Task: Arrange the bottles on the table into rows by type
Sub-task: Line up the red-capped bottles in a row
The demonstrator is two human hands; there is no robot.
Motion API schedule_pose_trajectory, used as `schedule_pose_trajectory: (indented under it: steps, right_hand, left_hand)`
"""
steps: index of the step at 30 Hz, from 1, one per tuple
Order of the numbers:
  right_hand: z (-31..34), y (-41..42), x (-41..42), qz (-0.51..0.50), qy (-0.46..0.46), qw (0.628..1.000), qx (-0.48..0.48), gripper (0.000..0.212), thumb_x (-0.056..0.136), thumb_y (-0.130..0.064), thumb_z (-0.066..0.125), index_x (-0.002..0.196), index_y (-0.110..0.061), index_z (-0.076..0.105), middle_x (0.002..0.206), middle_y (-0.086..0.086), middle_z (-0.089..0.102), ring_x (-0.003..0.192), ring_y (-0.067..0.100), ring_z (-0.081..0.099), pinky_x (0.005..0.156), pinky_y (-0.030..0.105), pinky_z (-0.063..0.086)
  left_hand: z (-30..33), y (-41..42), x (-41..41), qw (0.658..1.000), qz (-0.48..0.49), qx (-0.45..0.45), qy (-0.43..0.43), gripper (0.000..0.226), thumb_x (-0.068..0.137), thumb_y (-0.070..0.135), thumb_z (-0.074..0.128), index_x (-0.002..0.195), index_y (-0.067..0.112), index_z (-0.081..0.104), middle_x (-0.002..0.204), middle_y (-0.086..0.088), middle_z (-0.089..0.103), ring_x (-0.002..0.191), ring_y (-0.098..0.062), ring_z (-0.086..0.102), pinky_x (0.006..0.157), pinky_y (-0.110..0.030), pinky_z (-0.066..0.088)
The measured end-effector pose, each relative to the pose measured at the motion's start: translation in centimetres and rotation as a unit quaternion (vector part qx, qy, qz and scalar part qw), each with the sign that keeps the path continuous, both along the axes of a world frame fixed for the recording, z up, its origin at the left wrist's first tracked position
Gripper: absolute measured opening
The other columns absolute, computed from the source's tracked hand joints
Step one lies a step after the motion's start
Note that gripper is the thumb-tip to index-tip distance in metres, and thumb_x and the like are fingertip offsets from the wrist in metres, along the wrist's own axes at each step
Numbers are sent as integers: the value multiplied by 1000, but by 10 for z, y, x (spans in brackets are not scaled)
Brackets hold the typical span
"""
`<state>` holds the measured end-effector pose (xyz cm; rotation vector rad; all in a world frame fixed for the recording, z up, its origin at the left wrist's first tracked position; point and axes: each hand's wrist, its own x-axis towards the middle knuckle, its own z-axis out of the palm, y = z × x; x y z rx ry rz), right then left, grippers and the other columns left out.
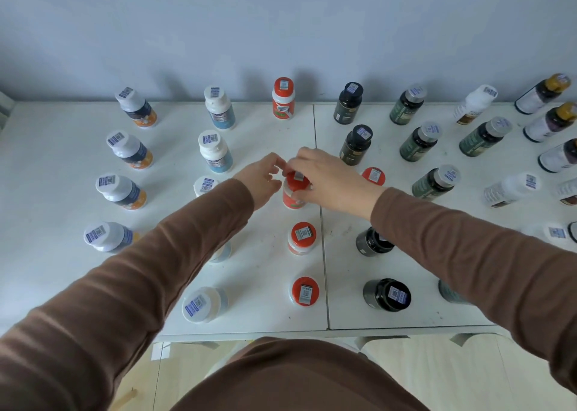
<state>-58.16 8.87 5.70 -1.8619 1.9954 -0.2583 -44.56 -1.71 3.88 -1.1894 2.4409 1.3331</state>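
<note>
Bright, even light; soft shadows on the wall [281, 36]; wide-angle bending at edges, slightly soft focus

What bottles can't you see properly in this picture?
- Head view: the bottle under the left sleeve, mostly covered.
- The grey-green bottle behind the right sleeve, partly hidden.
- The bottles at the right edge, cut off.
- The cap stickers: print too small to read.

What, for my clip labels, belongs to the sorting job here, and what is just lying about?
Job: held red-capped bottle; left hand; right hand; stray red-capped bottle beside the black-capped bottles; table.
Lying about: paper scraps on the floor; grey wall.
</note>
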Motion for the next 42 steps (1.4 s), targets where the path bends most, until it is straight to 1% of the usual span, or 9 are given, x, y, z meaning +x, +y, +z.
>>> schedule_pose_trajectory:
  steps: [5,11,16,22,27,30,33,37,42]
  right_hand:
    - [2,-2,-2,15,-25,999,45,55,83,-45,71,131,-25,52,121,-3,48,108,14,46,88,30,45]
    - [23,-58,-53,-73,-45,994,-63,35,91,-37,64,121,-19,61,111,-4,52,98,13,50,78,26,34]
    - [6,-132,-84,-95,24,992,-83,44,92,-20,59,135,-20,49,133,8,47,121,29,44,100,40,41]
    - [-16,-166,-95,-18,80,996,-29,37,92,-11,57,129,-18,55,123,11,52,111,32,49,92,38,41]
    - [11,-157,-109,-99,-120,988,-15,27,97,-29,54,121,-20,63,109,-2,59,98,16,56,86,31,45]
    - [21,-152,-110,-175,-229,958,-5,32,93,-48,56,87,-18,65,81,0,63,71,18,62,73,33,54]
    - [27,-144,-109,-224,-258,940,17,47,90,-62,53,82,-17,59,62,-3,54,56,13,48,56,26,41]
    - [24,-135,-109,-252,-316,914,37,50,87,-67,52,84,-17,60,59,-4,47,52,12,39,53,24,34]
    - [21,-126,-103,-215,-304,928,32,40,93,-57,53,90,-21,70,74,-4,56,63,10,49,60,22,44]
  left_hand:
    - [2,-9,-2,992,-21,-119,-23,37,90,22,57,125,23,47,132,-4,55,116,-24,54,98,-35,44]
    - [12,-49,-32,972,10,-236,-13,38,89,23,54,126,17,47,127,-6,56,116,-29,54,97,-38,43]
    - [3,-80,-65,966,37,-242,-89,38,92,17,49,129,10,45,132,-13,52,120,-32,50,102,-38,39]
    - [-14,-98,-79,968,58,-218,-108,39,94,16,46,131,8,43,135,-16,49,124,-34,48,103,-37,36]
    - [-4,-103,-84,974,209,45,68,34,98,35,38,116,11,52,116,-13,61,106,-30,59,93,-36,45]
    - [15,-92,-86,907,256,306,137,54,98,52,27,103,7,56,85,-14,66,63,-22,60,63,-28,53]
    - [20,-85,-83,829,255,470,165,60,97,53,25,93,4,60,62,-11,61,46,-17,50,47,-19,45]
    - [24,-79,-78,786,250,540,166,48,96,42,34,90,3,61,57,-7,58,42,-13,50,43,-17,45]
    - [15,-75,-74,807,286,489,167,51,98,49,34,108,4,55,80,-16,64,64,-20,62,59,-26,56]
